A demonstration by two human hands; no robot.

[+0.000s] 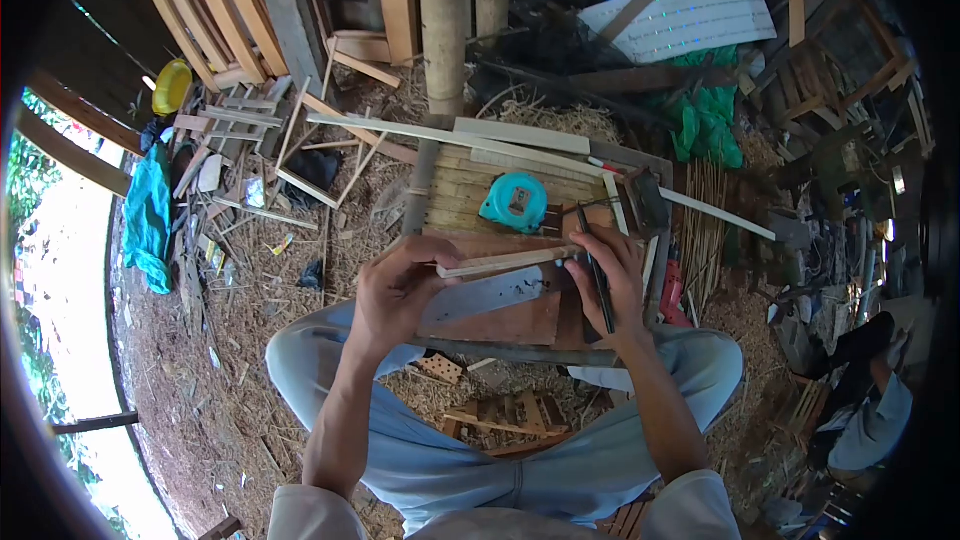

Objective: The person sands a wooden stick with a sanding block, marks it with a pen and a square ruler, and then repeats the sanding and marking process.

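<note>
My left hand (390, 290) pinches one end of a short, pale wooden strip (505, 263), held nearly level above a low work table (500, 328). At the strip's other end are the fingers of my right hand (618, 275), which also grip a slim black pen-like marker (602, 295) pointing toward me. Beneath the strip lies a flat bluish-grey metal piece (480, 298), partly covered by it. A turquoise tape measure (515, 202) rests on the table just beyond my hands.
Long pale wooden strips (400, 130) cross the table's far side. A red tool (672, 290) stands right of the table. Shavings (250, 360) cover the ground, with wood scraps to the left. A bamboo post (443, 30) rises ahead. Another person (875, 420) sits at far right.
</note>
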